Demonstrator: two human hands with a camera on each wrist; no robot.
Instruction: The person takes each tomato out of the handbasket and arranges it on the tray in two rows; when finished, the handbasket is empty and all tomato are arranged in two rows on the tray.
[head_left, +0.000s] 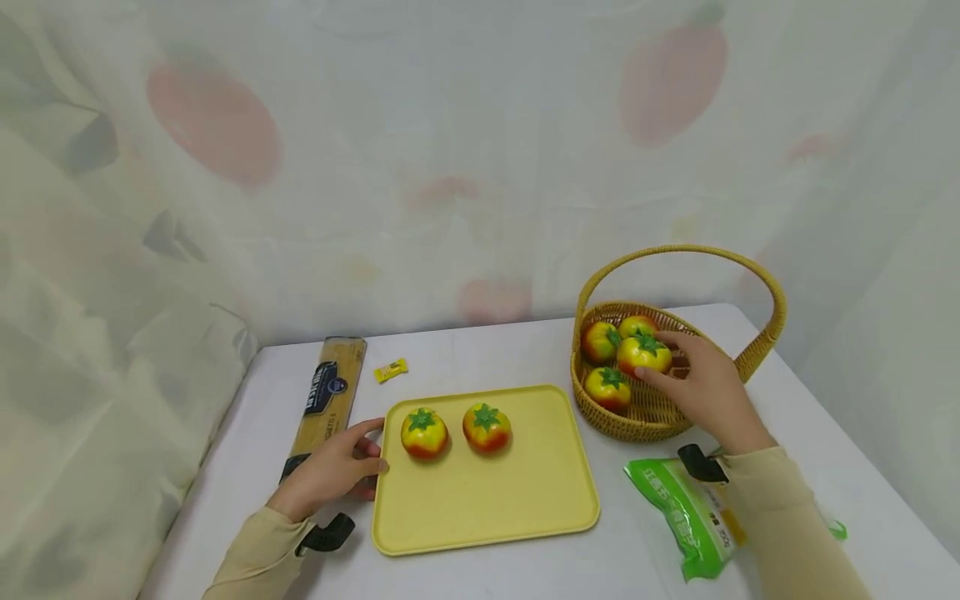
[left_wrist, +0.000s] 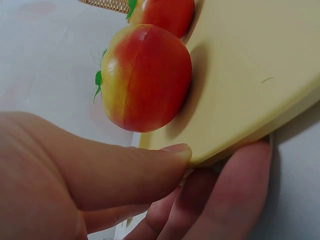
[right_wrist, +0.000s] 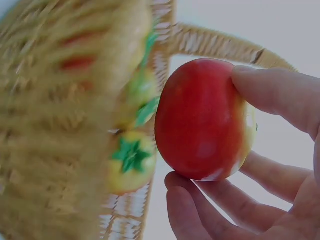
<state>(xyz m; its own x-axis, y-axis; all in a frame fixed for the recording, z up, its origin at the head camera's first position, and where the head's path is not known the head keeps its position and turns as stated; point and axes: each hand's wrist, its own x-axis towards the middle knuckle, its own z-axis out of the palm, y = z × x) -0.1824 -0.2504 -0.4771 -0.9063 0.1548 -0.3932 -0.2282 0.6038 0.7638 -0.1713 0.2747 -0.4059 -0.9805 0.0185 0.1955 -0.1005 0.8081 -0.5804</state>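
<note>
My right hand (head_left: 701, 379) pinches a yellow-red tomato (head_left: 644, 354) with a green star-shaped top, thumb on one side and fingers on the other. It is held over the wicker basket (head_left: 633, 427), where three similar tomatoes (head_left: 608, 389) lie. In the right wrist view, the held tomato (right_wrist: 200, 120) turns its red underside to the camera. At the left edge of the yellow tray (head_left: 487, 508), my left hand (head_left: 333, 467) grips the rim, thumb on top and fingers below. Two tomatoes (head_left: 424, 434) sit side by side on the tray's back left part.
Behind my left hand lies a spaghetti pack (head_left: 330, 387), with a small yellow wrapped candy (head_left: 391, 370) beside it. A green-and-clear food bag (head_left: 686, 512) is partly under my right forearm. The basket's tall handle (head_left: 682, 248) arches over it. A patterned curtain (head_left: 450, 167) hangs behind the table.
</note>
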